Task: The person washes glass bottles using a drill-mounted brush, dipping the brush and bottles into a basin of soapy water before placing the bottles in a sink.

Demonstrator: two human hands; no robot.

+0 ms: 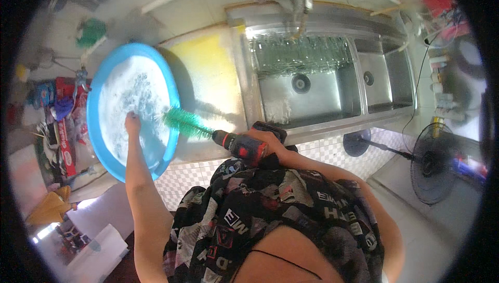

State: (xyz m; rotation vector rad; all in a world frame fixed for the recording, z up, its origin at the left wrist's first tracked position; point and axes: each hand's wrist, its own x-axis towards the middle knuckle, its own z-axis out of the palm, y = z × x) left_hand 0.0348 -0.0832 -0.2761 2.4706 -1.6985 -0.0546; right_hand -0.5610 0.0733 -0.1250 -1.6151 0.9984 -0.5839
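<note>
My right hand grips a cordless drill. A green bristled bottle brush sticks out of its chuck and points left. The brush tip reaches over the right rim of a blue plastic basin. White suds and water fill much of this basin. My left hand is over the suds inside the basin with its fingers curled. Whether it holds anything is hidden.
Right of the basin is a two-bowl stainless steel sink. Clear glassware lies along the larger bowl's far side, under a faucet. A pedestal fan stands at right. Packages crowd the left side.
</note>
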